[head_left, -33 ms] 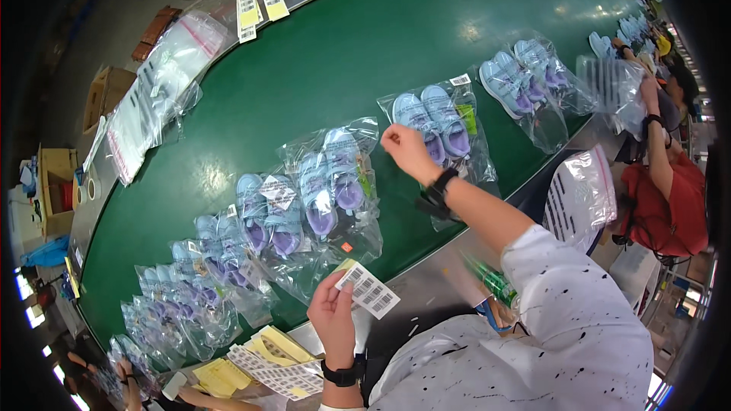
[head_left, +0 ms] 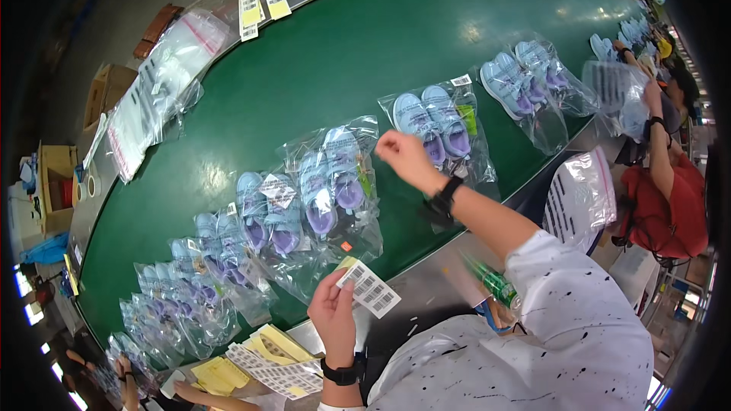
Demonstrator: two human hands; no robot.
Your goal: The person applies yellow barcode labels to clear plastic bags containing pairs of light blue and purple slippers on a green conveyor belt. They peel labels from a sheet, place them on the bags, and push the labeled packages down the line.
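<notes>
A long green conveyor belt (head_left: 365,53) is curving through a factory floor, carrying a row of clear bags of pale blue and lilac children's shoes. The right hand (head_left: 400,154) is reaching over the belt with its fingers pinched together, hovering above the bagged pair of shoes (head_left: 435,125) lying under it; whether it is touching the bag cannot be told. At the belt's near edge, the left hand (head_left: 333,312) is gripping a strip of barcode labels (head_left: 368,288) between thumb and fingers. Further label sheets (head_left: 266,361) are lying on the ledge just left of that hand.
</notes>
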